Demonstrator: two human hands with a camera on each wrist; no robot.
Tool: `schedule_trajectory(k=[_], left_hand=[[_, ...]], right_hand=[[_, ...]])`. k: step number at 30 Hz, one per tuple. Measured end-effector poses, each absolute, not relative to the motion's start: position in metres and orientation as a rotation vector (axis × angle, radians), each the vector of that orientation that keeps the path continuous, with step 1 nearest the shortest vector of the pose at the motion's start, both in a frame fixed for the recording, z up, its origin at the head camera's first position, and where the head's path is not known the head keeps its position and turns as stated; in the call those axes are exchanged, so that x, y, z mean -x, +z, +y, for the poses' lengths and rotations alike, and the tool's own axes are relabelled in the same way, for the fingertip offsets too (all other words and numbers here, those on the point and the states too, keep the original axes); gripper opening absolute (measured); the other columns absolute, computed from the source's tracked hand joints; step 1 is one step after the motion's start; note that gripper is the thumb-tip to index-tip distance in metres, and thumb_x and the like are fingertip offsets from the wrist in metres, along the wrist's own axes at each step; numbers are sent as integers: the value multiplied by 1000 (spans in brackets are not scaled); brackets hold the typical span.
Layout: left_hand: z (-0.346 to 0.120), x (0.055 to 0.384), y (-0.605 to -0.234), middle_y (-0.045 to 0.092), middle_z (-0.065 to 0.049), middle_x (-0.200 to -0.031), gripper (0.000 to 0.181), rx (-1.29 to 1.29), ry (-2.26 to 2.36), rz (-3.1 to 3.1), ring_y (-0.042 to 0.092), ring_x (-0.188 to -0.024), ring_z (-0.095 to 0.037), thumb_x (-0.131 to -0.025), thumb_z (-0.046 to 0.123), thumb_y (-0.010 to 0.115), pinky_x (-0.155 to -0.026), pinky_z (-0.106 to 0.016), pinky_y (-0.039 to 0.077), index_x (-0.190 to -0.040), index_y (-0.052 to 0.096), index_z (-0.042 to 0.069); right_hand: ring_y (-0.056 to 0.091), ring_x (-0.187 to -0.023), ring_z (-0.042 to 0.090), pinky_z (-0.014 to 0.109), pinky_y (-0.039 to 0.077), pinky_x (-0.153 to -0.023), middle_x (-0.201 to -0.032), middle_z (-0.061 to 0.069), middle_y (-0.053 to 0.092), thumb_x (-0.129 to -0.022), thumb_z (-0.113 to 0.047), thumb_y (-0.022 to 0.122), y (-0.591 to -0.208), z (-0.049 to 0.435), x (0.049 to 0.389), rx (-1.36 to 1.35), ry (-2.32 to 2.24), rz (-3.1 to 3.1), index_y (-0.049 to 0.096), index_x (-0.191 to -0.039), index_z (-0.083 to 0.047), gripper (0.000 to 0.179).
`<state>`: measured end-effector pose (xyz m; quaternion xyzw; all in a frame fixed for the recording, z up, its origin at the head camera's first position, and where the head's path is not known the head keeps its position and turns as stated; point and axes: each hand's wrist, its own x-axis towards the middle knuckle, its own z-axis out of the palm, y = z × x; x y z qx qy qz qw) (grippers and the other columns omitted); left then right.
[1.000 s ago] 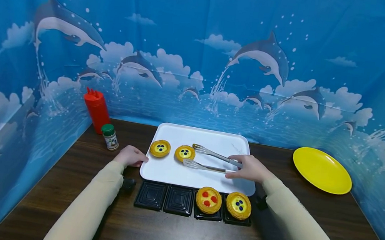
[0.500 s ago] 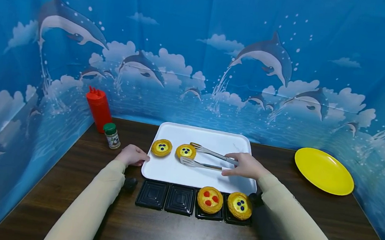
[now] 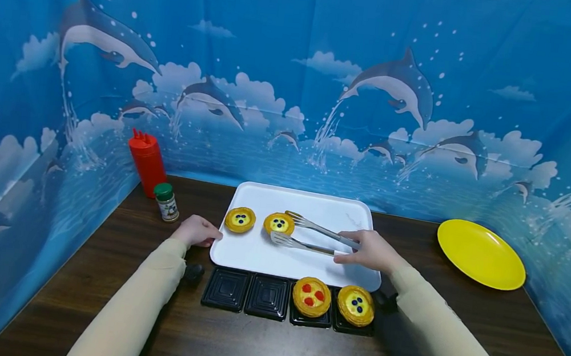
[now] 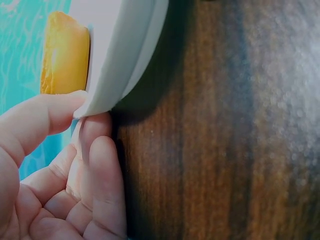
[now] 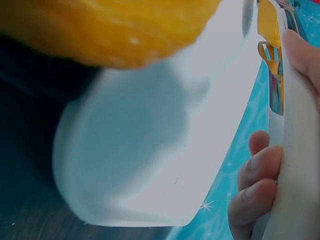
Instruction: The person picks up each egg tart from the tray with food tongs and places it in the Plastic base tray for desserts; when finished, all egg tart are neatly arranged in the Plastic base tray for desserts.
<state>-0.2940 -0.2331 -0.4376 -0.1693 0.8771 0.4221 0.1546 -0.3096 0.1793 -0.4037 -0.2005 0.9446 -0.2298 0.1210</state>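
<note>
My left hand [image 3: 195, 230] pinches the left rim of a white tray [image 3: 242, 254] between thumb and fingers, as the left wrist view also shows. In my right hand [image 3: 372, 250] is a pair of metal tongs [image 3: 318, 227], held low over the tray with its arms spread. The slotted tong tips stand on the far and near sides of an egg tart with blueberries [image 3: 277, 222]. Left of it on the tray sits a second blueberry tart [image 3: 240, 219]. The right wrist view shows fingers curled round the pale tong handle [image 5: 300, 160].
Black square trays stand in a row before the white tray; two hold tarts, one with red pieces [image 3: 312, 297] and one with blueberries [image 3: 355, 305]. A red squeeze bottle [image 3: 146, 163] and green-capped shaker [image 3: 166, 203] stand left. A yellow plate [image 3: 480, 254] lies right.
My right hand and the tongs moved slightly left, then back right. The tart between the tips has shifted slightly right on the tray. My left hand stays on the rim.
</note>
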Motion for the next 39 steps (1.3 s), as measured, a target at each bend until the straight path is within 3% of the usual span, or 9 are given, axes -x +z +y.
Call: schedule_trajectory(k=[7, 18, 25, 28, 32, 39], left_hand=[[-232, 293, -436, 66, -12, -94, 34, 479, 1198, 2512, 59, -70, -16, -87, 23, 68, -64, -22, 51, -107, 67, -4], [-232, 292, -435, 66, -12, -95, 34, 481, 1201, 2510, 58, -71, -17, -88, 23, 68, -65, -22, 51, -108, 67, -4], [-231, 291, -434, 66, -14, -97, 35, 467, 1184, 2516, 59, -73, -18, -88, 23, 67, -68, -24, 52, -110, 66, -4], [-231, 289, -430, 66, -14, -97, 34, 462, 1187, 2516, 59, -73, -18, -88, 23, 67, -69, -24, 52, -110, 67, -4], [-229, 286, -427, 66, -14, -94, 34, 449, 1183, 2517, 59, -72, -18, -88, 23, 67, -68, -23, 52, -107, 67, -4], [-230, 289, -433, 66, -14, -99, 34, 464, 1186, 2532, 59, -74, -17, -89, 22, 66, -68, -23, 52, -109, 67, -4]], right_hand=[[64, -93, 22, 37, 55, -80, -132, 11, 57, -74, -47, 77, -397, 186, 290, 657, -746, 2739, 58, -132, -12, 69], [59, -93, 18, 36, 54, -82, -124, 8, 62, -75, -47, 76, -396, 191, 263, 726, -754, 2761, 60, -129, -14, 66], [54, -88, 16, 24, 52, -72, -120, 5, 64, -74, -50, 76, -400, 200, 246, 732, -764, 2755, 60, -129, -14, 68], [53, -87, 16, 25, 51, -68, -119, 5, 64, -74, -50, 75, -402, 203, 240, 745, -754, 2758, 60, -129, -13, 69], [54, -89, 14, 28, 53, -73, -118, 3, 65, -74, -52, 74, -406, 206, 230, 759, -723, 2773, 60, -128, -13, 68], [51, -82, 14, 23, 51, -67, -107, -1, 66, -74, -49, 76, -407, 206, 215, 746, -741, 2744, 62, -126, -14, 65]])
